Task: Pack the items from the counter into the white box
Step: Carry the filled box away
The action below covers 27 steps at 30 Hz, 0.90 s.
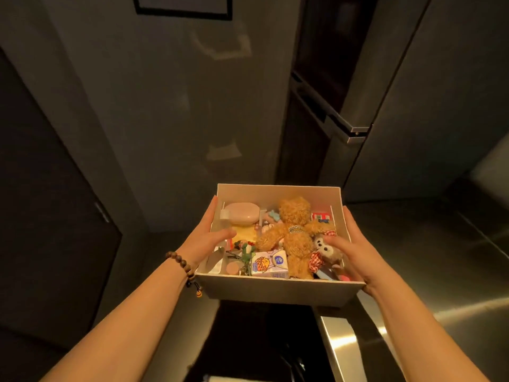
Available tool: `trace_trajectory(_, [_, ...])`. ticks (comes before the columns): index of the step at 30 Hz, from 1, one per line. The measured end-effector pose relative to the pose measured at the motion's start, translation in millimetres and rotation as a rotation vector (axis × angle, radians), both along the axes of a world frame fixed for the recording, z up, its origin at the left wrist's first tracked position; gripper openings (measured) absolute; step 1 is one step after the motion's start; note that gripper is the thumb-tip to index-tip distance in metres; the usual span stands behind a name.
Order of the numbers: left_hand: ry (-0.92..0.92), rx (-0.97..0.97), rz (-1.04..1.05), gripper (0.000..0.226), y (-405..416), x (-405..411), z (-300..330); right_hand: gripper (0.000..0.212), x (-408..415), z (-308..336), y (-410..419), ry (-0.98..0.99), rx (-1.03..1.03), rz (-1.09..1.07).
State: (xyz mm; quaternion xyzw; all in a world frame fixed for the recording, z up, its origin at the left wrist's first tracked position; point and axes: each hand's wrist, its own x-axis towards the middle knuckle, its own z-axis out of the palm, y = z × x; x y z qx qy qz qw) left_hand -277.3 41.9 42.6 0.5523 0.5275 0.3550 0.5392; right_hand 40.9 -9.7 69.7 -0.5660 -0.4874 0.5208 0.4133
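Holding the white box (275, 289) up in the air between them, the left hand (205, 238) and right hand (351, 249) each clasp a side wall, thumbs inside. A teddy bear (294, 230), small monkey plush (321, 245), carton (271, 264) and pink case (242, 213) lie inside.

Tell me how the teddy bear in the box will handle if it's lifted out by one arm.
The teddy bear looks plush, so it would probably dangle limp and weigh little. Its fuzzy pile should grip well. It lies partly over other items in the white box, so lifting it might shift them.
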Motion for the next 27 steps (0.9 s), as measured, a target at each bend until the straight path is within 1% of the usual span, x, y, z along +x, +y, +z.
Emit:
trace_trajectory(5, [-0.013, 0.006, 0.087, 0.089, 31, -94, -4, 0.084, -93, -12, 57, 0.024, -0.001, 0.078])
trace_trajectory(8, [-0.003, -0.032, 0.130, 0.091, 51, -146, -2, 0.088, -145, -22, 85, 0.049, 0.011, 0.123])
trace_trajectory(13, [-0.017, -0.061, 0.176, 0.090, 90, -214, -2, 0.083, -214, -43, 135, 0.161, -0.010, 0.154])
trace_trajectory(15, [-0.012, -0.072, 0.203, 0.090, 102, -229, -4, 0.078, -231, -51, 151, 0.163, -0.009, 0.161])
trace_trajectory(16, [-0.020, -0.079, 0.213, 0.089, 108, -236, -7, 0.078, -238, -54, 160, 0.166, -0.017, 0.157])
trace_trajectory(23, [-0.096, -0.143, 0.298, 0.091, 157, -259, -38, 0.096, -261, -92, 234, 0.257, -0.127, 0.191])
trace_trajectory(27, [-0.077, -0.153, 0.330, 0.090, 194, -265, -64, 0.093, -269, -118, 285, 0.318, -0.188, 0.233])
